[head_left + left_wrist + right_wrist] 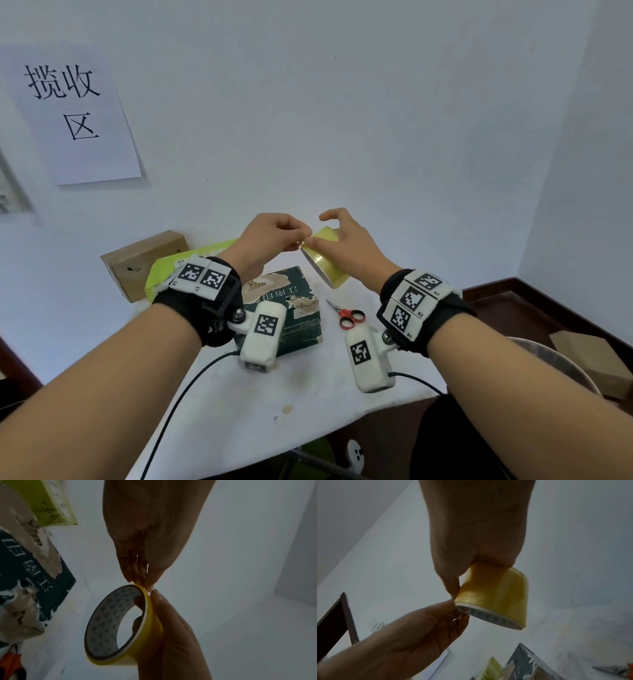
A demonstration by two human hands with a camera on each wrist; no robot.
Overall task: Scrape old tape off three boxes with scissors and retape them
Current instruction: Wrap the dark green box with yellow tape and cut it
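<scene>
The right hand (346, 245) grips a yellow tape roll (325, 265) in the air above the table (308, 394), fingers through its core and thumb along its outer face. The left hand (270, 236) has its fingertips pressed together, pinching at the roll's upper rim. The roll is tilted, one open end facing down and left toward the dark green box (294, 305); the scissors (347, 315) lie flat just right of that box.

White table (260, 404) (stained), dark green box (301, 308), yellow-green box (164, 267), brown box (144, 260), red-handled scissors (347, 315)
</scene>
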